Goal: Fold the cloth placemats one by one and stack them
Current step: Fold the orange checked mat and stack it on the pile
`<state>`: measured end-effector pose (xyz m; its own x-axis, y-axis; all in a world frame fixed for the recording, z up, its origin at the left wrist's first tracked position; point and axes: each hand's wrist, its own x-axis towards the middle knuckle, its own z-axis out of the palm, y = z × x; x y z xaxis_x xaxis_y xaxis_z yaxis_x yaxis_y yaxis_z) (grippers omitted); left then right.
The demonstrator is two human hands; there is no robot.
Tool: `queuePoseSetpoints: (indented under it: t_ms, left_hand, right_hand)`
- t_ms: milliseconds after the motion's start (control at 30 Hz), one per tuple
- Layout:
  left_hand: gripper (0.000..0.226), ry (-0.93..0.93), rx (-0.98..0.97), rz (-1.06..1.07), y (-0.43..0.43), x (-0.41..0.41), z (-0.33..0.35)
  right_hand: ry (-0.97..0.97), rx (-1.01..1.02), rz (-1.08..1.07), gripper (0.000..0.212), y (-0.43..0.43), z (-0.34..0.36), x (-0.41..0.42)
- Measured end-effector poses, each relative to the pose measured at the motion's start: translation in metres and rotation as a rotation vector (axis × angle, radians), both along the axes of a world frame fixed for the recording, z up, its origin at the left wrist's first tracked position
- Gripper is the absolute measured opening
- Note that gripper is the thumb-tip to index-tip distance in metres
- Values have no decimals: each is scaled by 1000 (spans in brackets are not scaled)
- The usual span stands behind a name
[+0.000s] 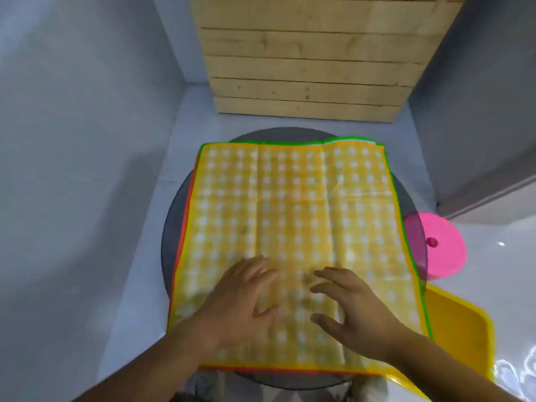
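Observation:
A yellow and white checked placemat [293, 204] lies spread flat on a round dark glass table [174, 227]. Under it show the edges of other mats: a red edge [183, 236] along the left and front, a green edge [412, 248] along the right and back. My left hand [243, 297] lies on the near part of the top mat, fingers straight and spread. My right hand [351, 309] hovers or rests beside it with fingers spread and slightly bent. Neither hand holds anything.
A wooden slatted crate [313, 59] stands on the floor behind the table. A pink round stool [441, 248] sits to the right, partly under the glass. A yellow plastic chair or tray [461, 332] is at the near right. Grey walls close both sides.

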<state>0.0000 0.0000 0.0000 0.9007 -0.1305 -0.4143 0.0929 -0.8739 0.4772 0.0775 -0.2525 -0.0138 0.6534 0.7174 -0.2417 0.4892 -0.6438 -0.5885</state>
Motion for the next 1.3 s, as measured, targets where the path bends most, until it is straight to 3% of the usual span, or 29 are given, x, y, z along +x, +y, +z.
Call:
queuePoseSetpoints:
  t_ms: [100, 300, 467, 633, 767, 900, 1033, 1300]
  left_hand:
    - [77, -88, 118, -202, -1, 0, -44]
    - [83, -289, 168, -191, -2, -8, -89]
    - [86, -367, 271, -233, -3, -15, -100]
    - [78, -448, 275, -208, -7, -25, -102]
    - [57, -589, 245, -204, -20, -45, -95]
    - [45, -550, 199, -194, -24, -62, -83]
    - [51, -450, 104, -183, -26, -74, -80]
    - [55, -416, 35, -110, -26, -88, -88]
  right_hand:
    - [-95, 34, 44, 46, 0, -39, -3]
    - [-196, 148, -3, 45, -1, -71, -13]
    - [-266, 110, 37, 52, 0, -74, -19]
    - [-277, 35, 113, 64, -1, -67, -31]
    - [-276, 58, 115, 54, -7, -55, -49]
    - [-258, 99, 60, 43, -14, -51, -69]
    - [-174, 174, -48, 35, -20, -61, -80]
    - [-200, 147, -41, 46, -28, -77, -92]
